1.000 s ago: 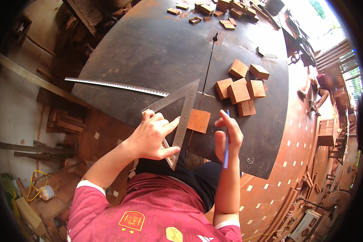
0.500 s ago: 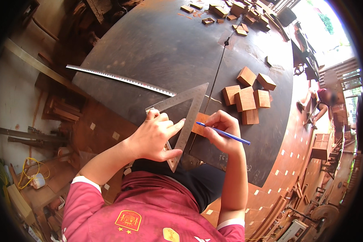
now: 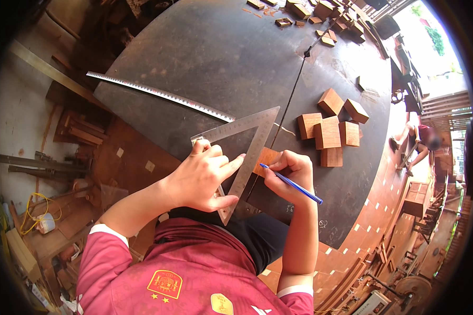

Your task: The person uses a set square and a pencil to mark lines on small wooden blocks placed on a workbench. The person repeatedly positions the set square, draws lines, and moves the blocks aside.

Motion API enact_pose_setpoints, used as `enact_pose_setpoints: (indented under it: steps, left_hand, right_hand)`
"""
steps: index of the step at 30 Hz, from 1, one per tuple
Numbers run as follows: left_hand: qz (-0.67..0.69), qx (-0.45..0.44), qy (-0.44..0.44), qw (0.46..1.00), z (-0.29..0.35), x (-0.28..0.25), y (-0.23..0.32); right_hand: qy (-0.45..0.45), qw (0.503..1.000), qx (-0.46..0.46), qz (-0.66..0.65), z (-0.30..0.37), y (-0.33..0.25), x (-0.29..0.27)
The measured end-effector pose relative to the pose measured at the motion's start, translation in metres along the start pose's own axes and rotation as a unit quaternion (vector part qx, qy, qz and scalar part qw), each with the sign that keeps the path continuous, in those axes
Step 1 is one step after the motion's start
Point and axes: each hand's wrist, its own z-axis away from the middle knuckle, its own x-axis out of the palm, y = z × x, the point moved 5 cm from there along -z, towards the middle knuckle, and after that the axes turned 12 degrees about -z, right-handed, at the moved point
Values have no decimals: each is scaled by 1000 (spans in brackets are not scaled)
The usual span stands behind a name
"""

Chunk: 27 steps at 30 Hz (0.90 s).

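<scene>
My left hand (image 3: 202, 170) grips a metal triangle square (image 3: 256, 144), its thumb and forefinger spread along the frame. One edge of the square lies over a small reddish-brown wooden block (image 3: 266, 159) near the table's front edge. In my right hand (image 3: 291, 176) is a blue pen (image 3: 294, 185), pinched between thumb and fingers. Its tip rests at the block's top face, close beside the square's edge. My right fingers cover part of the block.
The dark table (image 3: 194, 58) carries a long steel ruler (image 3: 160, 97) left of the square. Several wooden blocks (image 3: 328, 134) cluster to the right; more wood pieces (image 3: 326, 37) lie at the far end. A person (image 3: 423, 139) sits at the far right.
The pen's tip has shifted slightly toward me along the square's edge, and its back end has swung lower. My left hand keeps its hold on the square. The whole view has shifted a little.
</scene>
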Motion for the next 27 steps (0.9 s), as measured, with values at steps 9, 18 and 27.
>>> enact_pose_setpoints:
  steps: [9, 18, 27]
  left_hand:
    - [15, -1, -4, 1000, -1, -2, -1]
    - [16, 1, -5, 1000, -1, -2, -1]
    - [22, -7, -33, 999, 0, -1, -1]
  right_hand:
    - [-13, 1000, 0, 29, -1, -1, 0]
    - [-13, 1000, 19, 21, -1, -2, 2]
    - [-17, 998, -17, 52, -2, -4, 2]
